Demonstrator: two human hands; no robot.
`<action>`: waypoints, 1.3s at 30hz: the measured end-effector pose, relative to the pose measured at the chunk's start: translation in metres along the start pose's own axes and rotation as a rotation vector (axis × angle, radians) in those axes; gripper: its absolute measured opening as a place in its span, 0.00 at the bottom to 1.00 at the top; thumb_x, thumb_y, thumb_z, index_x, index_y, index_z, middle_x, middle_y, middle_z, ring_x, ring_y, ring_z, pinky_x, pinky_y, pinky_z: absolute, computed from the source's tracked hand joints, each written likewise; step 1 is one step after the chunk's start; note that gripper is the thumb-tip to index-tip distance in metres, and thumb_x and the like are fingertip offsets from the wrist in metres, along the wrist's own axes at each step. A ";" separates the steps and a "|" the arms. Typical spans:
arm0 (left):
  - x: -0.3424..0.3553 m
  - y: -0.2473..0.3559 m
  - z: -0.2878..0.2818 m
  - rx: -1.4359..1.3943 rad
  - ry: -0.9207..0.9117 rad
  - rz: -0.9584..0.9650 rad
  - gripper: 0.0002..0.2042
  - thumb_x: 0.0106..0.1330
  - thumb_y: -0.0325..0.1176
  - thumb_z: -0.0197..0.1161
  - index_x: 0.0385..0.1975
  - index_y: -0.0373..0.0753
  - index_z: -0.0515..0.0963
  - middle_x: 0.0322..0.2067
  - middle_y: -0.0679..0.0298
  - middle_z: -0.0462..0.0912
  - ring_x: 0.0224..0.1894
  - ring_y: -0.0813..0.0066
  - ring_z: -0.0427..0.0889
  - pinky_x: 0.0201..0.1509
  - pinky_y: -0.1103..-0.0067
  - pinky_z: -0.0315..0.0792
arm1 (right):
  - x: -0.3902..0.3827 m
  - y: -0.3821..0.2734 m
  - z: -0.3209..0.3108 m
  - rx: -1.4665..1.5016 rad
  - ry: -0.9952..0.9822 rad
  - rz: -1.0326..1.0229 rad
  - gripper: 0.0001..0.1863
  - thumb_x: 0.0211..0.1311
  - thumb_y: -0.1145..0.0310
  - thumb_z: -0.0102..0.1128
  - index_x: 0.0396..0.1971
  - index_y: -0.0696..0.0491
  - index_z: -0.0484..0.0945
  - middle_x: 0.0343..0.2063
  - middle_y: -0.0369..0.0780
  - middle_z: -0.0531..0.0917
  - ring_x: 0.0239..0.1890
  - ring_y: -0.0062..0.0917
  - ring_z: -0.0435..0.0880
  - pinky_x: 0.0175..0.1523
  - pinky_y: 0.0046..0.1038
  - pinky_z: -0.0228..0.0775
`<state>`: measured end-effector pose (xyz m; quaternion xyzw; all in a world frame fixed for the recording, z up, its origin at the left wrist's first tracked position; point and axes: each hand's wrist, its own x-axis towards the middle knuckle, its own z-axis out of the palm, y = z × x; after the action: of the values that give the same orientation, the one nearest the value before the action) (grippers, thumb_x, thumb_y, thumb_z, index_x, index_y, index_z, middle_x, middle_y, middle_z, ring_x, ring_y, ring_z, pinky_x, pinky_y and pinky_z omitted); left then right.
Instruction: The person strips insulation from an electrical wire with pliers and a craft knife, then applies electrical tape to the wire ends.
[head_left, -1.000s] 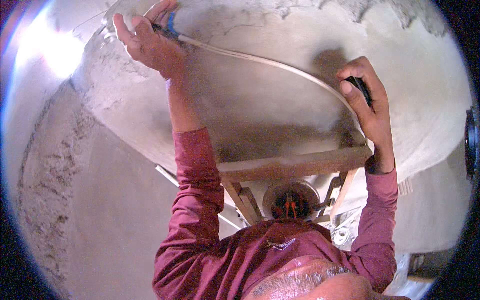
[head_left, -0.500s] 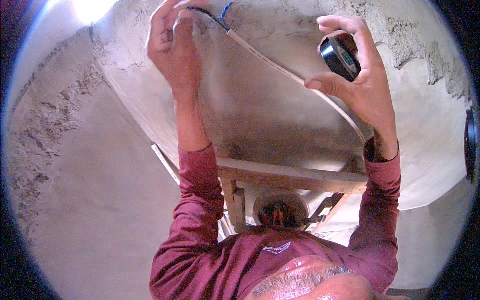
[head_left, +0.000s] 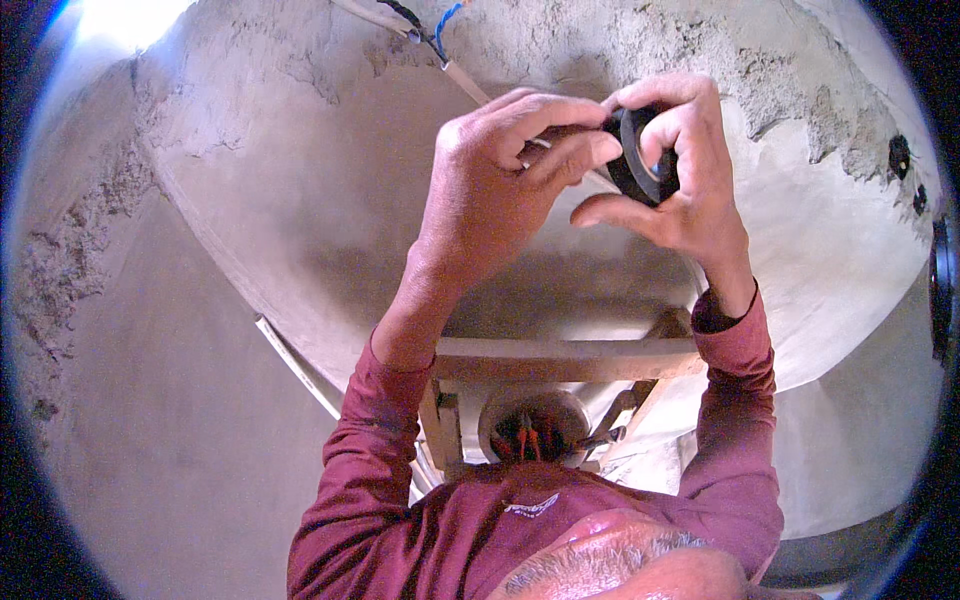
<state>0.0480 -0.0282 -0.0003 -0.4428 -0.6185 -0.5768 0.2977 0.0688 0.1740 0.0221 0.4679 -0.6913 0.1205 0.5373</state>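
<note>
My right hand (head_left: 690,165) curls round a roll of black electrical tape (head_left: 630,180), with a finger through its core and the thumb stretched out below. At the roll's left edge, my left hand (head_left: 490,185) pinches with thumb and index finger; whether a loose tape end is between them is too small to tell. Behind both hands runs a pale sheathed cable (head_left: 463,82), partly hidden by them. From its stripped upper end come a blue wire (head_left: 442,30) and a black wire (head_left: 412,20), close to another pale cable (head_left: 372,14) at the top.
A wooden frame (head_left: 570,358) stands below my arms, and a round bucket (head_left: 577,410) holding red-handled pliers (head_left: 525,437) is under it. Rough plaster (head_left: 760,90) borders the smooth grey surface. A pale strip (head_left: 290,355) lies at left; bright light comes from the upper left.
My left hand has left the wires at the top and come right and down to the tape roll. My right hand has shifted slightly left, turning the roll.
</note>
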 end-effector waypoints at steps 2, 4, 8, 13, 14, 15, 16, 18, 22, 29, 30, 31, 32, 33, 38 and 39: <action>0.000 -0.001 0.000 -0.034 -0.027 -0.072 0.09 0.63 0.29 0.73 0.41 0.35 0.86 0.32 0.59 0.88 0.31 0.75 0.88 0.33 0.80 0.81 | 0.000 -0.002 -0.003 -0.050 -0.063 -0.021 0.37 0.36 0.50 0.86 0.32 0.49 0.63 0.48 0.46 0.77 0.49 0.39 0.76 0.53 0.37 0.72; 0.001 -0.009 0.000 0.000 -0.021 -0.013 0.08 0.63 0.28 0.72 0.39 0.35 0.85 0.32 0.58 0.87 0.31 0.71 0.88 0.34 0.78 0.80 | -0.001 -0.005 -0.005 -0.055 -0.099 -0.013 0.37 0.37 0.50 0.86 0.31 0.49 0.62 0.49 0.46 0.77 0.50 0.39 0.77 0.53 0.38 0.72; 0.008 -0.020 -0.005 0.300 0.059 0.412 0.05 0.68 0.29 0.68 0.37 0.34 0.82 0.31 0.62 0.86 0.32 0.76 0.84 0.39 0.78 0.78 | 0.004 -0.014 -0.009 -0.092 -0.175 -0.001 0.33 0.42 0.52 0.84 0.32 0.54 0.67 0.52 0.48 0.76 0.52 0.41 0.77 0.54 0.38 0.73; 0.011 -0.014 -0.016 0.233 0.266 0.307 0.06 0.69 0.31 0.65 0.37 0.34 0.80 0.31 0.62 0.84 0.33 0.74 0.82 0.41 0.77 0.77 | 0.001 -0.006 -0.003 -0.087 -0.157 0.009 0.31 0.51 0.50 0.78 0.43 0.57 0.75 0.58 0.49 0.73 0.57 0.43 0.75 0.58 0.39 0.71; 0.011 -0.014 -0.017 0.225 0.268 0.293 0.08 0.70 0.33 0.65 0.37 0.34 0.80 0.31 0.62 0.84 0.32 0.74 0.82 0.41 0.77 0.76 | 0.000 -0.003 -0.001 -0.026 -0.144 -0.010 0.30 0.56 0.48 0.75 0.47 0.56 0.76 0.59 0.50 0.71 0.57 0.45 0.75 0.59 0.42 0.70; 0.011 -0.014 -0.019 0.217 0.271 0.279 0.09 0.71 0.34 0.65 0.37 0.34 0.80 0.31 0.62 0.84 0.32 0.74 0.81 0.42 0.77 0.76 | 0.001 -0.004 -0.002 -0.025 -0.146 -0.010 0.30 0.56 0.48 0.75 0.47 0.56 0.76 0.59 0.50 0.71 0.57 0.45 0.75 0.59 0.42 0.70; 0.011 -0.018 -0.023 0.216 0.272 0.277 0.09 0.71 0.34 0.65 0.37 0.34 0.80 0.31 0.62 0.84 0.32 0.74 0.81 0.42 0.77 0.76 | 0.004 -0.007 -0.003 -0.058 -0.158 0.061 0.28 0.58 0.50 0.73 0.48 0.56 0.76 0.58 0.50 0.71 0.56 0.45 0.75 0.59 0.41 0.70; 0.016 -0.025 -0.043 0.123 0.297 0.299 0.13 0.74 0.39 0.63 0.38 0.34 0.80 0.31 0.64 0.83 0.33 0.75 0.80 0.43 0.78 0.76 | 0.011 -0.009 0.001 -0.084 -0.168 0.119 0.27 0.61 0.51 0.72 0.48 0.56 0.77 0.57 0.50 0.72 0.55 0.45 0.76 0.59 0.40 0.70; 0.037 -0.028 -0.060 0.241 0.688 0.376 0.12 0.72 0.39 0.66 0.45 0.37 0.79 0.31 0.65 0.83 0.32 0.80 0.79 0.35 0.82 0.73 | 0.027 0.002 0.017 -0.144 -0.156 0.381 0.25 0.64 0.49 0.69 0.46 0.58 0.82 0.49 0.47 0.77 0.50 0.41 0.79 0.56 0.36 0.71; 0.060 -0.020 -0.079 0.609 0.160 0.038 0.12 0.64 0.33 0.67 0.41 0.32 0.78 0.26 0.50 0.81 0.30 0.54 0.83 0.40 0.67 0.77 | 0.051 0.007 0.036 -0.138 -0.093 0.386 0.29 0.64 0.45 0.68 0.47 0.58 0.84 0.46 0.46 0.79 0.47 0.38 0.81 0.53 0.34 0.74; 0.060 -0.021 -0.084 0.487 0.161 0.110 0.10 0.67 0.32 0.65 0.40 0.33 0.78 0.26 0.56 0.81 0.29 0.62 0.83 0.38 0.71 0.77 | 0.053 0.006 0.039 -0.154 -0.058 0.345 0.29 0.64 0.45 0.68 0.47 0.58 0.84 0.46 0.47 0.79 0.47 0.38 0.82 0.52 0.34 0.75; 0.058 -0.022 -0.087 0.488 0.165 0.114 0.10 0.67 0.32 0.65 0.40 0.33 0.78 0.26 0.56 0.81 0.29 0.62 0.83 0.38 0.71 0.77 | 0.055 0.008 0.042 -0.155 -0.057 0.340 0.29 0.64 0.45 0.68 0.47 0.58 0.84 0.46 0.47 0.79 0.47 0.38 0.82 0.52 0.34 0.75; 0.054 -0.012 -0.086 0.293 0.142 0.014 0.09 0.68 0.31 0.63 0.42 0.32 0.79 0.26 0.59 0.82 0.29 0.68 0.82 0.37 0.74 0.77 | 0.055 0.011 0.045 -0.143 -0.076 0.306 0.29 0.64 0.45 0.69 0.47 0.59 0.84 0.47 0.47 0.78 0.47 0.38 0.82 0.52 0.34 0.75; 0.051 -0.007 -0.087 0.098 0.117 -0.085 0.08 0.70 0.29 0.62 0.43 0.32 0.79 0.27 0.62 0.82 0.30 0.74 0.81 0.36 0.76 0.76 | 0.056 0.014 0.048 -0.132 -0.095 0.273 0.29 0.64 0.46 0.69 0.47 0.59 0.84 0.47 0.47 0.78 0.47 0.38 0.82 0.52 0.34 0.76; 0.044 -0.040 -0.084 0.013 0.276 0.072 0.13 0.70 0.33 0.67 0.49 0.35 0.77 0.30 0.64 0.84 0.29 0.80 0.80 0.34 0.84 0.74 | 0.069 0.017 0.067 0.004 -0.038 0.238 0.26 0.64 0.50 0.71 0.49 0.58 0.83 0.53 0.45 0.78 0.49 0.37 0.82 0.53 0.33 0.76; 0.043 -0.041 -0.078 -0.101 0.357 0.124 0.14 0.69 0.32 0.67 0.50 0.34 0.76 0.30 0.64 0.84 0.28 0.81 0.80 0.33 0.84 0.74 | 0.071 0.017 0.073 0.187 -0.014 0.336 0.24 0.65 0.53 0.70 0.50 0.57 0.83 0.54 0.44 0.78 0.48 0.34 0.83 0.53 0.32 0.76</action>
<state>-0.0187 -0.0936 0.0317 -0.3850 -0.4979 -0.6570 0.4149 0.0112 0.0971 0.0601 0.3946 -0.7491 0.2691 0.4589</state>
